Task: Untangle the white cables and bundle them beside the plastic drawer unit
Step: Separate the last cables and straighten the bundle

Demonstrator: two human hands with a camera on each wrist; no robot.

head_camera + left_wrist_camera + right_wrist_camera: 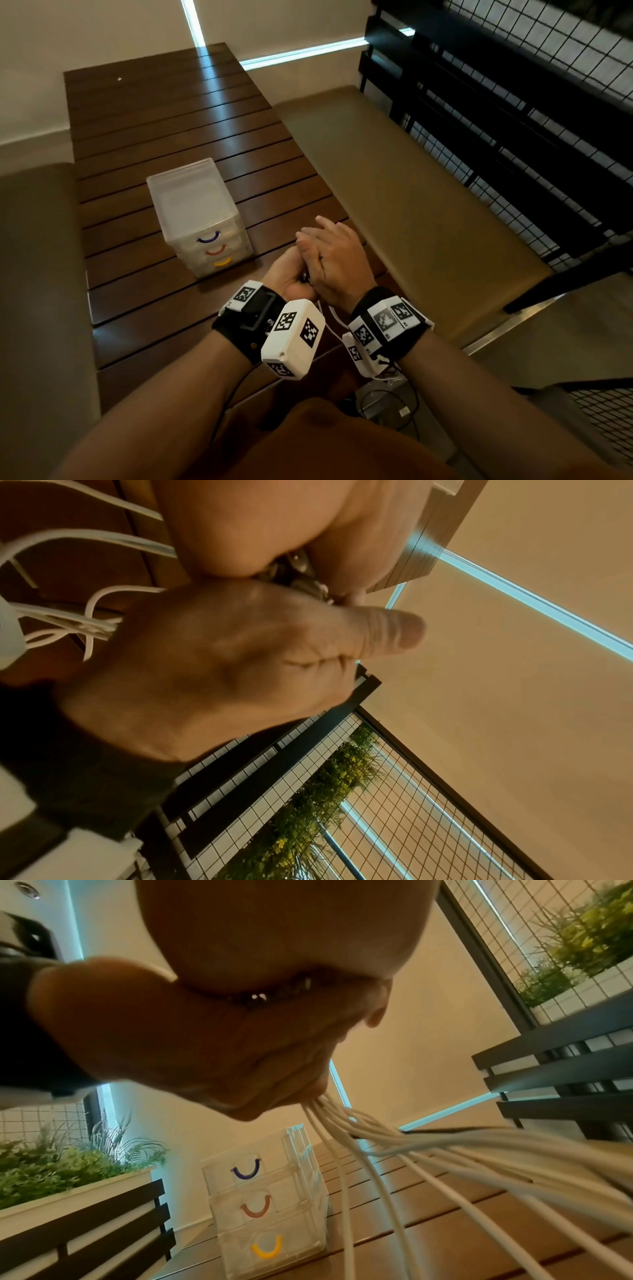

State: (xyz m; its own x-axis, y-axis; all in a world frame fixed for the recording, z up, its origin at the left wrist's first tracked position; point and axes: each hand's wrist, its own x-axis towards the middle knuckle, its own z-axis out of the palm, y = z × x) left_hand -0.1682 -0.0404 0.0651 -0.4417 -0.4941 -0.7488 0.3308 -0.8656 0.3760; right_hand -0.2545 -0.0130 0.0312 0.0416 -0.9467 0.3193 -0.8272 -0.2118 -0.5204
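Cables gathered between both hands

Left hand (291,274) and right hand (337,260) clench the white cables (394,1153) together, consolidating strands; drawer unit (200,216) stands at ten o'clock.

Black wrist straps (248,318) carry white marker-tagged camera boxes (294,337).

Two hands are in view, the left hand (289,274) and the right hand (334,258), pressed together, each with one marker-covered wristband behind it. To the left of the hands stands one plastic drawer unit (198,214) holding three drawers: one with a purple handle (208,238), one with a red handle (215,250), one with a yellow handle (222,262). Several white cables (428,1156) fan out below the hands; their exact number cannot be told. One slatted wooden table (154,130) lies beneath.
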